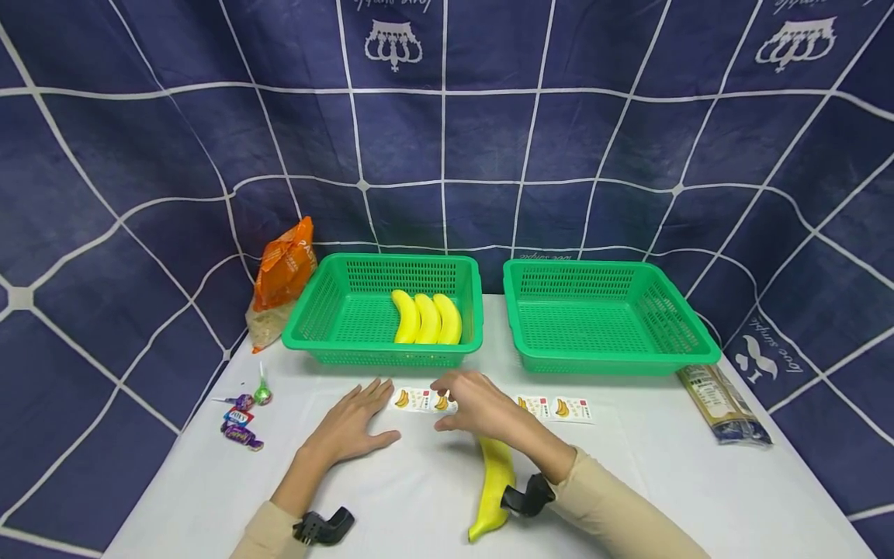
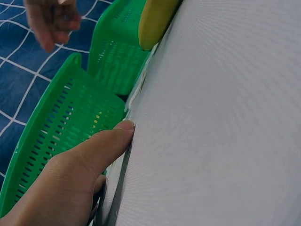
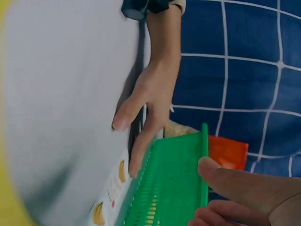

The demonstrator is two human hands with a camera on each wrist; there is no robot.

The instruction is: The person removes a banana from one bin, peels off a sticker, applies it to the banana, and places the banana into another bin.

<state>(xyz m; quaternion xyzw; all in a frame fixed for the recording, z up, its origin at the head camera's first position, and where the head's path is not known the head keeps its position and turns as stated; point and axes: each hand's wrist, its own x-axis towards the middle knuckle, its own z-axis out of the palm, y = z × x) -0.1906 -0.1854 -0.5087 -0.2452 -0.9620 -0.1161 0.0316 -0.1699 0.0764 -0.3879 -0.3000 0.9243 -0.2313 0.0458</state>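
Note:
My left hand [image 1: 356, 423] rests palm down on the white tabletop, fingers spread, fingertips beside the left end of a row of white banana labels [image 1: 410, 399]. Over the middle of that row hovers my right hand [image 1: 478, 404], its fingers loosely bent and thumb apart, with nothing visible between them. It hides part of the row; more labels [image 1: 573, 409] show to its right. A single yellow banana [image 1: 496, 485] lies below the right hand, its upper end partly covered by the wrist. The left thumb [image 2: 106, 146] lies along the table in the left wrist view.
A green basket [image 1: 382, 359] at the back holds three bananas [image 1: 427, 318]. Beside it stands a second green basket [image 1: 615, 363]. Wrapped candies and lollipops [image 1: 240, 415] lie at left, near an orange bag [image 1: 286, 264]. A brown packet [image 1: 722, 407] lies at right.

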